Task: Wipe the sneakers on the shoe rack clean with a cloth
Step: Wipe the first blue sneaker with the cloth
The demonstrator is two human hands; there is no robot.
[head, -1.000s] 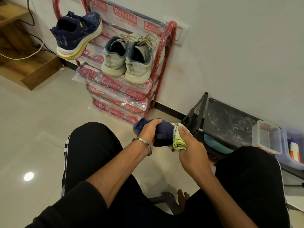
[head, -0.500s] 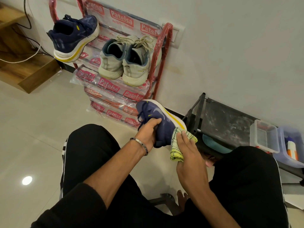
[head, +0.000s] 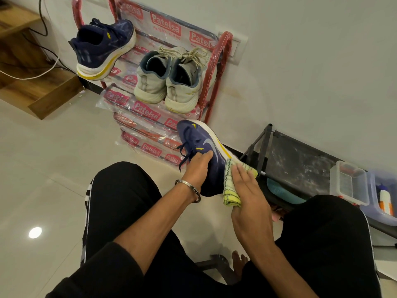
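My left hand (head: pixel 196 168) grips a navy sneaker (head: pixel 206 147) with a white and yellow sole by its laced top, holding it up between my knees with the toe pointing away. My right hand (head: pixel 247 190) presses a yellow-green cloth (head: pixel 229 186) against the sneaker's side near the heel, fingers laid over the cloth. On the red shoe rack (head: pixel 219 61), wrapped in printed plastic, sit the matching navy sneaker (head: pixel 103 48) at the upper left and a pair of grey-white sneakers (head: pixel 169 82) on the shelf below.
A low black rack (head: pixel 300 164) stands along the wall at right, with a teal item under it and clear plastic boxes (head: pixel 348 183) holding a bottle (head: pixel 384 201). A wooden step (head: pixel 32 87) with cables is at left. My black-trousered knees flank the shoe above a glossy tile floor.
The navy sneaker has been raised and turned so its side and sole show. My right hand with the cloth has slid along the shoe's side toward the heel.
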